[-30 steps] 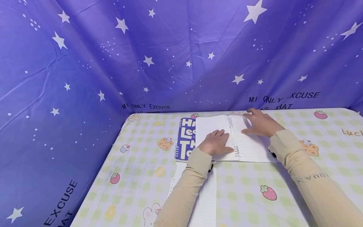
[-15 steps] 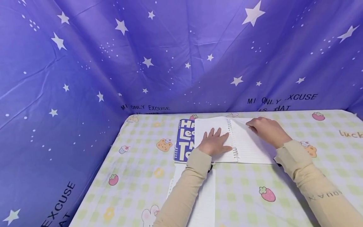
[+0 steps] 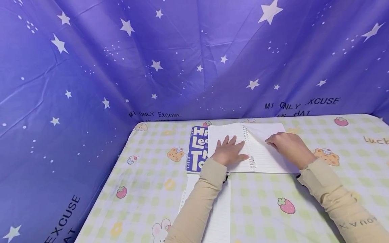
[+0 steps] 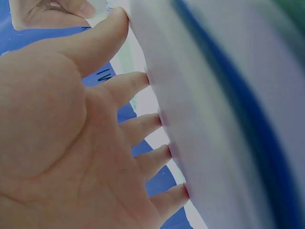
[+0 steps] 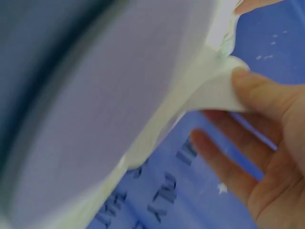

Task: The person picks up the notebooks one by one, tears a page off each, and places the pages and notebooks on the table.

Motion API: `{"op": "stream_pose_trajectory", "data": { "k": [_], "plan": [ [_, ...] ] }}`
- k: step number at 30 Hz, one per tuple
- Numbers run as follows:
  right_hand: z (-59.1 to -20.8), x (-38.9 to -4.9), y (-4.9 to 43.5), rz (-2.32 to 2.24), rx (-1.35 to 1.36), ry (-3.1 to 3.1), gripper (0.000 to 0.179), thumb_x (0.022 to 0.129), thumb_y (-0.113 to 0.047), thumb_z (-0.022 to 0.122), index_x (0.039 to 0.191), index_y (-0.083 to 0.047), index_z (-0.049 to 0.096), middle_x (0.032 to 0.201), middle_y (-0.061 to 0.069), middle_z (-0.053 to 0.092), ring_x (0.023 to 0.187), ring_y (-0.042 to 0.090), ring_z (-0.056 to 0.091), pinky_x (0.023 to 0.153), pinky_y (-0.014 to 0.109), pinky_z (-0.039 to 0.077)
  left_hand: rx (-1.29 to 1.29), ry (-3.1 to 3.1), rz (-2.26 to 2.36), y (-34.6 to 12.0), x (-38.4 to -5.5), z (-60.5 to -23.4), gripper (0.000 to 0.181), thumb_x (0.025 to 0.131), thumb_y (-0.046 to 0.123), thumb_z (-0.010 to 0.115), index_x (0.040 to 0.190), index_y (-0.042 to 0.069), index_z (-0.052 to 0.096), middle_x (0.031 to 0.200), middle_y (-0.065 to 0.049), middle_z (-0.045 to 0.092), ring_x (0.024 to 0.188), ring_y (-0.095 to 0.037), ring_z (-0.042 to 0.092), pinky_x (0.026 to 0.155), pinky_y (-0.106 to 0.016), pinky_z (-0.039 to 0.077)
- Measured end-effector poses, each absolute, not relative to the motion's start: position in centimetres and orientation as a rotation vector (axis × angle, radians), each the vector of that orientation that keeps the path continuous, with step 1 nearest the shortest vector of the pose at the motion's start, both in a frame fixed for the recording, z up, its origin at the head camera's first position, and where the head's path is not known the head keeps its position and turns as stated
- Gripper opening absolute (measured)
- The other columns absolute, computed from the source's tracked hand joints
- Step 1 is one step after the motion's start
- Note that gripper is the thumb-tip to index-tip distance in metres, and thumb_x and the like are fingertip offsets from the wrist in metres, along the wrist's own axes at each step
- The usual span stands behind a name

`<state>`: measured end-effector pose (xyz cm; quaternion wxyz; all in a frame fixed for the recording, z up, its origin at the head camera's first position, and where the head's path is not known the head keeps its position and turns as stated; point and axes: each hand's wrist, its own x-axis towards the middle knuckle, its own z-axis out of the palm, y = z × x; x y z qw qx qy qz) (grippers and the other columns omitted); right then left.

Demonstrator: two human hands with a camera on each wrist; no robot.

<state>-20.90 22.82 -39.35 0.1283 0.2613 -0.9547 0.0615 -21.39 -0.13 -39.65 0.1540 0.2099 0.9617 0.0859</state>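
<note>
A spiral notebook (image 3: 267,162) lies open near the back of the table, its wire coil (image 3: 251,162) running down between the two sides. My left hand (image 3: 229,153) presses flat with spread fingers on its left page (image 3: 216,135). In the left wrist view the left fingertips (image 4: 155,119) rest against the paper. My right hand (image 3: 288,146) pinches the far corner of a right-hand sheet (image 3: 258,133) between thumb and fingers. That sheet is lifted and bent toward me, as the right wrist view shows the curled paper (image 5: 217,90) under the thumb.
A blue cover with large white letters (image 3: 197,148) shows from under the notebook's left side. Nearer me, a loose lined sheet with punched holes (image 3: 220,209) lies partly under the left forearm. The checked tablecloth (image 3: 258,209) meets a purple star curtain (image 3: 182,67) behind.
My right hand has gone from spread fingers at the right page's far edge to pinching a sheet's corner, drawing it toward me. My left hand stays on the left page.
</note>
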Motion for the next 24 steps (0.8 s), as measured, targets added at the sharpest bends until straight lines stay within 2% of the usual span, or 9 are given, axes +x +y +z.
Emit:
{"op": "stream_pose_trajectory", "data": {
  "k": [5,11,18,24],
  "plan": [
    [-39.2,-20.5,22.0,0.061,0.822,-2.729,0.030,0.084,0.009,0.065,0.068,-0.017,0.067,0.076,0.006,0.072,0.069,0.028,0.065,0.056,0.046,0.055,0.619,2.770,0.246,-0.2,-21.5,-39.7,0.063,0.101,0.056,0.044,0.157,0.034,0.028,0.166,0.000,0.016,0.154,-0.026,0.009,0.125,-0.050,0.010],
    [-39.3,-20.0,21.4,-0.016,0.858,-2.691,0.031,0.074,0.013,0.065,0.069,-0.018,0.070,0.073,0.006,0.069,0.065,0.026,0.062,0.054,0.045,0.055,0.629,2.758,0.251,-0.4,-21.5,-39.9,0.064,0.100,0.056,0.045,0.157,0.034,0.027,0.166,0.000,0.016,0.154,-0.025,0.008,0.125,-0.049,0.009],
    [-39.3,-19.3,21.1,-0.052,0.894,-2.681,0.029,0.076,0.013,0.067,0.078,-0.016,0.075,0.076,0.006,0.071,0.068,0.025,0.064,0.056,0.046,0.056,0.615,2.755,0.268,-0.6,-21.5,-40.1,0.064,0.100,0.056,0.045,0.157,0.035,0.026,0.167,0.001,0.014,0.154,-0.023,0.007,0.126,-0.048,0.007],
    [-39.1,-18.6,20.6,-0.069,0.928,-2.695,0.029,0.077,0.009,0.067,0.073,-0.019,0.071,0.078,0.002,0.071,0.070,0.023,0.065,0.056,0.046,0.055,0.624,2.751,0.275,-0.6,-21.6,-40.1,0.064,0.100,0.057,0.044,0.158,0.034,0.025,0.167,0.001,0.013,0.154,-0.024,0.006,0.126,-0.049,0.007]
  ]
}}
